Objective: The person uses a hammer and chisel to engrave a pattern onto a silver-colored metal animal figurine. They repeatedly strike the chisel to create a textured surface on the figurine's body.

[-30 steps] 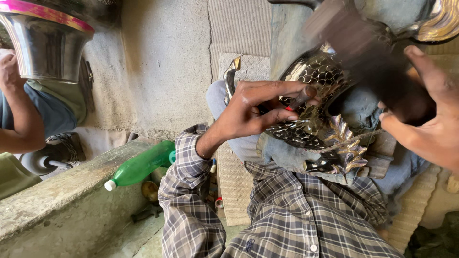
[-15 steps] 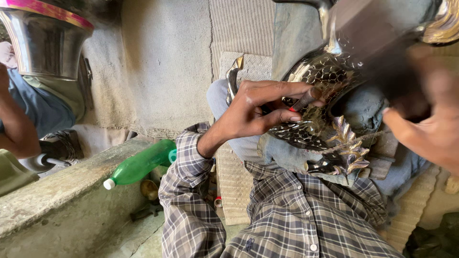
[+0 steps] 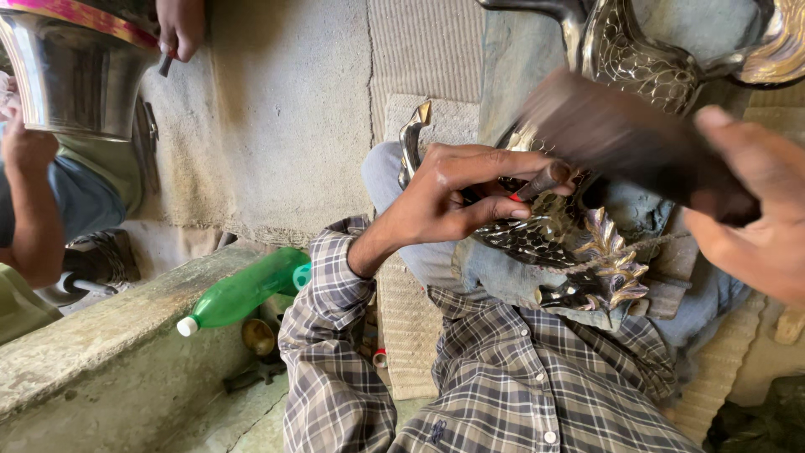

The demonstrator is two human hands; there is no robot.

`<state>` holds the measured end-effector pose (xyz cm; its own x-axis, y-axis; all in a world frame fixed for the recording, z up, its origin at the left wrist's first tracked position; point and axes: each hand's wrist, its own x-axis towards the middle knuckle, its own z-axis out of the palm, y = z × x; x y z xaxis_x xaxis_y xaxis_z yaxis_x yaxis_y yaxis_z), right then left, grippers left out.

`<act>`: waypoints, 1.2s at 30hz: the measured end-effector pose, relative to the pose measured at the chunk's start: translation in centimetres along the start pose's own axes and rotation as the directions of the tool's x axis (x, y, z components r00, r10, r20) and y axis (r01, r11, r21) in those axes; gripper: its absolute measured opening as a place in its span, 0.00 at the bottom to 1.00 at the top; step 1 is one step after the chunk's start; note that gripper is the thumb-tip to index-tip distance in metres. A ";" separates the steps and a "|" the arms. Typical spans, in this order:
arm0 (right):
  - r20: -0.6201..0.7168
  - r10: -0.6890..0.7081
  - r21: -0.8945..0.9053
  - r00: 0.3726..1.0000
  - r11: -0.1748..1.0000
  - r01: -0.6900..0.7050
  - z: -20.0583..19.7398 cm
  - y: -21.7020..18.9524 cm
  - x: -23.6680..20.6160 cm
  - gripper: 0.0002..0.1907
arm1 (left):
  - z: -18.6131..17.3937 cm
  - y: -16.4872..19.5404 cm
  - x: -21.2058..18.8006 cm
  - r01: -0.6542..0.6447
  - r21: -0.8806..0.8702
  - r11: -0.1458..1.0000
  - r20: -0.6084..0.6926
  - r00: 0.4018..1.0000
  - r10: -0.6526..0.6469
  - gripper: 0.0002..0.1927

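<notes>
Fingers of the left hand point(image 3: 453, 201) pinch a thin punch point(image 3: 543, 179) against the ornate metal piece point(image 3: 562, 243) resting on the lap. Right hand point(image 3: 750, 201) is wrapped around a blurred hammer point(image 3: 620, 134) above it. Green bottle point(image 3: 243, 289) lies well apart, leftward.

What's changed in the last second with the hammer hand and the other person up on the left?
The right hand has swung the blurred wooden hammer from high above down toward the punch. At the upper left, another person's hand has come in beside the steel pot. The left hand keeps pinching the punch on the embossed metal piece; the green bottle has not moved.
</notes>
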<state>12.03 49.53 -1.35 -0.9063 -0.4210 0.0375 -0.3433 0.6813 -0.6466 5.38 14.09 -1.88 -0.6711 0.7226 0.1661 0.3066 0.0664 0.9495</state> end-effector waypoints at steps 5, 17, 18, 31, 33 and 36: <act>-0.032 -0.042 -0.104 0.999 0.994 0.039 0.4 1.1 -0.9 0.36 | -0.2 0.2 0.0 -0.102 -0.078 0.992 -0.013 0.995 0.101 0.25; -0.026 -0.023 -0.138 0.999 0.990 0.020 1.4 4.0 -1.7 0.37 | -0.6 -0.3 0.2 -0.053 -0.052 0.997 0.002 0.999 0.054 0.24; -0.028 -0.008 -0.119 1.000 0.993 0.005 1.6 4.3 -1.9 0.37 | -0.7 -0.3 0.2 -0.047 -0.053 0.997 0.007 0.999 0.048 0.25; 0.014 0.182 0.278 0.983 0.944 -0.178 2.1 4.4 -2.1 0.43 | -1.4 -0.1 1.1 -0.008 -0.037 0.999 0.045 0.999 0.010 0.27; -0.003 0.160 0.230 0.987 0.961 -0.155 2.2 4.6 -2.2 0.44 | -1.5 -0.1 1.1 0.001 -0.030 1.000 0.056 0.998 0.001 0.27; 0.000 0.202 0.193 0.979 0.961 -0.198 2.4 4.7 -2.4 0.44 | -1.8 -0.1 1.3 -0.001 -0.010 1.000 0.060 0.998 0.002 0.27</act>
<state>13.15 52.32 -6.33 -0.9569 -0.2747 -0.0938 -0.1028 0.6228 -0.7756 3.31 13.80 -1.26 -0.6287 0.7627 0.1518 0.3008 0.0585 0.9519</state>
